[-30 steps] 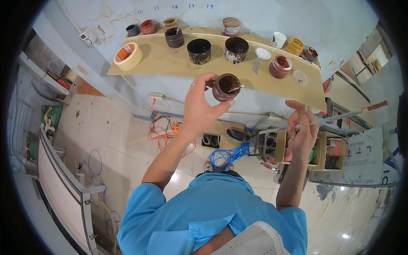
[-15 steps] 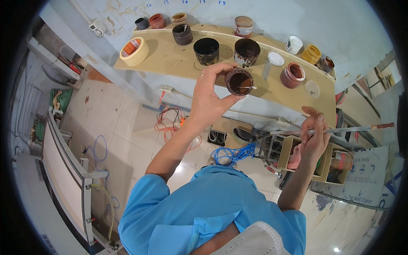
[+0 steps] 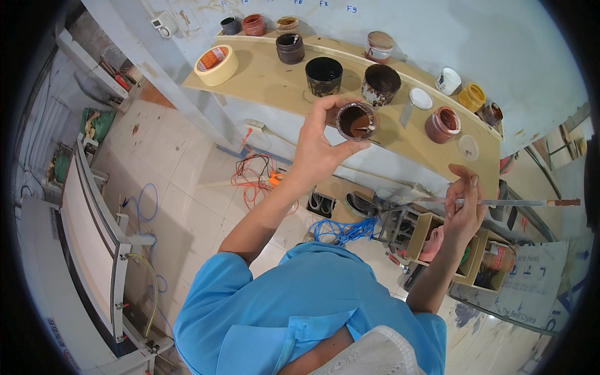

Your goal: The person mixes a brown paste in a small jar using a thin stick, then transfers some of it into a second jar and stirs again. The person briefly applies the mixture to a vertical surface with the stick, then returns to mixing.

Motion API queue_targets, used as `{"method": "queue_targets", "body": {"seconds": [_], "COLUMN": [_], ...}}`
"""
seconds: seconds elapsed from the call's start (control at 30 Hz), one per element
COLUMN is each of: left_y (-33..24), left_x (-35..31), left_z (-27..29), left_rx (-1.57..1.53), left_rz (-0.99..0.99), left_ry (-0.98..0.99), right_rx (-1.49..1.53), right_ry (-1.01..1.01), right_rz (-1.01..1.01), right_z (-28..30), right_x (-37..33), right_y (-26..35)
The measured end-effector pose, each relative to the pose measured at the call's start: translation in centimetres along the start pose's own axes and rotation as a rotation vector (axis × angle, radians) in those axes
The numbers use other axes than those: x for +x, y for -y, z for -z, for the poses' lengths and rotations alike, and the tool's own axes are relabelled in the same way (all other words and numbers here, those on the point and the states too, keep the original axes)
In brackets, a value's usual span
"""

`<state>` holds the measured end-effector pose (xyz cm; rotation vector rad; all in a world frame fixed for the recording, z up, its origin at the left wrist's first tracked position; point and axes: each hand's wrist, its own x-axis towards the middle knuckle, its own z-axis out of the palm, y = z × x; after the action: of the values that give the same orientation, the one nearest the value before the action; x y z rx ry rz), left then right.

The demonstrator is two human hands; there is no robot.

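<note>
My left hand (image 3: 320, 147) is closed round a small jar (image 3: 341, 127) in front of the shelf's near edge. Brown paint lies inside it, and a small pale streak or stick end shows at its wall. Over at the right, my right hand (image 3: 464, 206) grips a long thin grey stick (image 3: 522, 202), held roughly level, with a brown-stained right end. Whether it is a brush or a stirrer I cannot tell. Behind the jar stand a black paint pot (image 3: 324, 77) and a dark brown paint pot (image 3: 380, 85) with light drips on its side.
The tan shelf (image 3: 262, 78) carries a tape roll (image 3: 216, 65), a red-brown jar (image 3: 442, 125), a white lid (image 3: 420, 98), a yellow jar (image 3: 472, 97) and several other jars. Below are blue cable coils (image 3: 344, 230) and wooden boxes (image 3: 490, 259). A framed panel (image 3: 94, 231) stands left.
The view has shifted, so the shelf sits farther right and lower. The jar in my left hand has tipped slightly, and the stick in my right hand lies more level. Both grips stay the same.
</note>
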<state>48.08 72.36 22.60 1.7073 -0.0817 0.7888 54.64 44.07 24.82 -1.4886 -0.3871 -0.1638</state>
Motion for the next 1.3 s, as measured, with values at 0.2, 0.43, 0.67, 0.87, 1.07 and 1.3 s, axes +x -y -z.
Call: {"method": "queue_targets", "body": {"seconds": [0.2,0.43,0.67,0.87,1.07,1.3], "left_y": [-0.2,-0.4,0.2,0.9,1.6,2.2], "left_x": [0.3,2.0,3.2,3.5,3.5,5.2], "left_z": [0.6,0.5,0.8,2.1,3.8,7.8], "left_rx": [0.272,0.680,0.700,0.667,0.671,0.706], "left_rz": [0.044,-0.005,0.053,-0.025,-0.093,-0.090], "left_ry": [-0.027,-0.085,-0.140,-0.102,-0.030,-0.204], "right_rx": [0.012,0.021,-0.016,-0.124,-0.002,0.253], "right_ry": [0.007,-0.007,0.013,-0.083,-0.175,-0.174], "right_rz": [0.007,0.002,-0.030,0.069,0.144,0.166], "right_z": [0.4,0.1,-0.2,-1.4,-3.7,-5.1], "right_x": [-0.1,-0.7,-0.2,-0.4,-0.5,-0.2], "right_y": [-0.3,-0.2,0.1,1.3,2.0,3.6]}}
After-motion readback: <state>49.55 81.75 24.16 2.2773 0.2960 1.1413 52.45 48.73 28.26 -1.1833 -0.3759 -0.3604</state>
